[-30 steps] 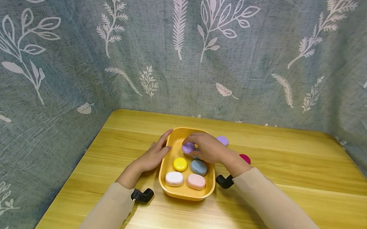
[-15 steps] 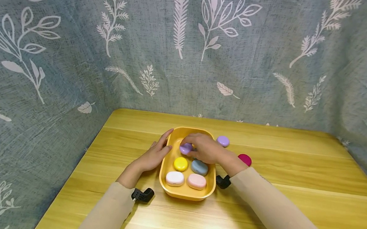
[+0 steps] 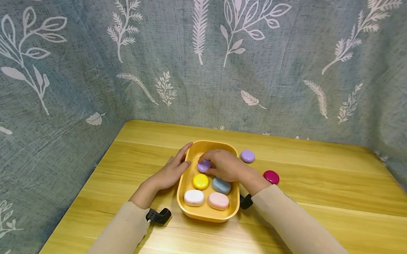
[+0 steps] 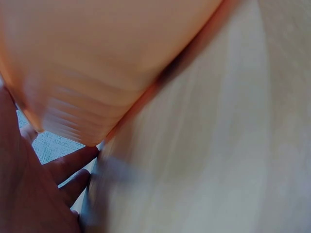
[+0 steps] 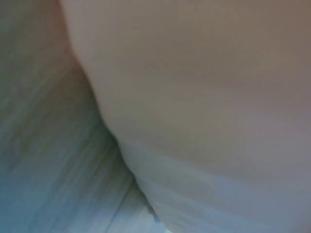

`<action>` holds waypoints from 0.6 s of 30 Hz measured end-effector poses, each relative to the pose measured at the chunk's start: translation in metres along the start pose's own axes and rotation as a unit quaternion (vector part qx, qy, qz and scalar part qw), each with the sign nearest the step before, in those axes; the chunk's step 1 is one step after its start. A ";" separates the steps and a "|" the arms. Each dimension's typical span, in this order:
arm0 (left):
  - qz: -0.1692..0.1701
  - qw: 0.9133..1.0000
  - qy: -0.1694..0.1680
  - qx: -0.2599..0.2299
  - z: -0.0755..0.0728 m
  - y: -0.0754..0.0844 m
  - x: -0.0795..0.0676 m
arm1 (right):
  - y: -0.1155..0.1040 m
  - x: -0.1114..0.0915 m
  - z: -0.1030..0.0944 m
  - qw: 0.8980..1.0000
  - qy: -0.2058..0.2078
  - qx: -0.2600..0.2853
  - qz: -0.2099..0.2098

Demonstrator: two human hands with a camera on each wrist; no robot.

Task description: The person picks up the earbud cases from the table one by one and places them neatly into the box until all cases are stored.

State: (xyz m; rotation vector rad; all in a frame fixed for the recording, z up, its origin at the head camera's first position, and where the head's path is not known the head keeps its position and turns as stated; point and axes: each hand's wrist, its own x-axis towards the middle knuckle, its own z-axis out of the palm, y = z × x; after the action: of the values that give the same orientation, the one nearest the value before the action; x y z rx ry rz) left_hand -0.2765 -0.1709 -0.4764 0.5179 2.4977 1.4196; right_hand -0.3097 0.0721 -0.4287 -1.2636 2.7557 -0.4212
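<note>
My right hand (image 3: 225, 165) reaches into the yellow-orange tray (image 3: 207, 218) and pinches a small round purple case (image 3: 203, 166) low over its far left part. Against the tray's left side rests my left hand (image 3: 170, 174), its fingers extended along the wall; the left wrist view shows that hand (image 4: 26, 189) beside the tray's ribbed outer wall (image 4: 107, 63). Nearer in the tray lie a round yellow case (image 3: 200, 181), an oval grey-blue case (image 3: 221, 185), an oval white one and an oval pink case (image 3: 218, 201). The right wrist view shows no fingers, only a blurred pale wall.
On the wooden table (image 3: 315, 182), right of the tray, lie a round lilac case (image 3: 247, 156) and a round magenta case (image 3: 271, 177). A grey-blue leaf-patterned curtain (image 3: 188, 82) stands behind the table and at its sides.
My right hand has carried the purple case slightly left within the tray. The lilac and magenta cases, partly covered by that arm earlier, show more fully. My left hand stays in place.
</note>
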 end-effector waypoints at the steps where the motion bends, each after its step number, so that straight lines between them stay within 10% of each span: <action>1: 0.001 1.000 0.000 -0.001 0.000 0.000 0.000 | 0.000 0.000 0.000 1.000 -0.002 0.000 0.002; 18: 0.003 1.000 0.000 0.004 0.000 0.000 0.002 | -0.001 0.002 0.002 1.000 -0.005 0.007 0.018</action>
State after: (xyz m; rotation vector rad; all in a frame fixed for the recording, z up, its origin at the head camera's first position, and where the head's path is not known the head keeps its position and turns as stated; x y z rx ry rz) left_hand -0.2779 -0.1702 -0.4762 0.5275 2.5063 1.4120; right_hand -0.3103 0.0697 -0.4302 -1.2070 2.7576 -0.4280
